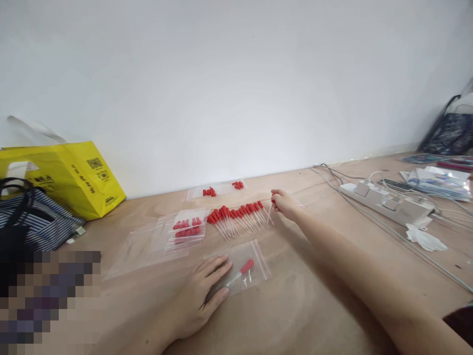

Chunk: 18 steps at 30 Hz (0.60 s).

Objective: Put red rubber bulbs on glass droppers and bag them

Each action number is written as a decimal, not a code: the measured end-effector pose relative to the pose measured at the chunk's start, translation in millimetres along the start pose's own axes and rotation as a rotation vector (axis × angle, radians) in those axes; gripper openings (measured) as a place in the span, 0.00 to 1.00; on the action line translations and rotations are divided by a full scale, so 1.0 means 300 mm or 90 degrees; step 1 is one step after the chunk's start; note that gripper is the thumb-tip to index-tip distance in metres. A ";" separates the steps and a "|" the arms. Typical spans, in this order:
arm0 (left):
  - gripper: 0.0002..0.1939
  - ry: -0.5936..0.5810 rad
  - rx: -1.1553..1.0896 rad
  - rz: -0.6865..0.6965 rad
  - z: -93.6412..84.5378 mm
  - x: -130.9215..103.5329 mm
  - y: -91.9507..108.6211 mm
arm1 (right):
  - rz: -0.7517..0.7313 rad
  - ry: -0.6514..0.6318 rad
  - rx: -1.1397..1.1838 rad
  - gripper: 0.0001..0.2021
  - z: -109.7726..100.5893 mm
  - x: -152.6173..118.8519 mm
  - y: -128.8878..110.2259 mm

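My left hand (207,291) lies with fingers spread on the left part of a clear zip bag (254,276). Inside that bag is one dropper (247,266) with a red rubber bulb and a thin clear stem. Farther off, my right hand (283,203) pinches another red-bulbed dropper (270,213) by its bulb, stem pointing down toward the table. Just left of it, a row of loose droppers (240,217) lies fanned out, bulbs away from me. Left of the row, stacked zip bags (185,236) hold several red bulbs.
Along the wall lie clear bags with red bulbs (209,192). Flat clear bags (136,249) spread at left. A yellow bag (66,177) and a striped bag (48,217) stand far left. A white power strip (384,204) with cables and a crumpled tissue (424,237) lie at right.
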<state>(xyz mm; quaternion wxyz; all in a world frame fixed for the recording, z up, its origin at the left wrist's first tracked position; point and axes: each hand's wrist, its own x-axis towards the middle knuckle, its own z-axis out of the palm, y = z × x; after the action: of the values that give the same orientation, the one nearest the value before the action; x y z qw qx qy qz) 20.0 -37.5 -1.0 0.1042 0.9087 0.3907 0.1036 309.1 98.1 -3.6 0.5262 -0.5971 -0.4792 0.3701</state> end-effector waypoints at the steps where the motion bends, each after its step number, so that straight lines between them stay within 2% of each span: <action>1: 0.21 -0.002 0.005 0.003 0.001 0.001 -0.001 | 0.004 0.004 0.027 0.14 -0.017 -0.038 0.006; 4: 0.22 0.004 0.019 0.014 0.010 0.007 -0.009 | 0.011 0.023 0.068 0.15 -0.050 -0.158 0.037; 8: 0.22 0.010 0.022 0.009 0.021 0.010 -0.016 | 0.006 0.052 0.137 0.15 -0.045 -0.281 0.077; 13: 0.22 0.029 0.018 0.019 0.035 0.008 -0.027 | 0.011 0.059 0.225 0.16 -0.003 -0.346 0.073; 18: 0.22 0.017 0.030 0.021 0.036 0.008 -0.028 | 0.056 0.046 0.285 0.15 0.019 -0.384 0.050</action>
<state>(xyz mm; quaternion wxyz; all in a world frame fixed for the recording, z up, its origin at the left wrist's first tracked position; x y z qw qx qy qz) 18.7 -31.1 -13.2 0.0761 0.9156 0.3796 0.1081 275.7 -11.0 -26.4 0.6457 -0.4985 -0.3399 0.4680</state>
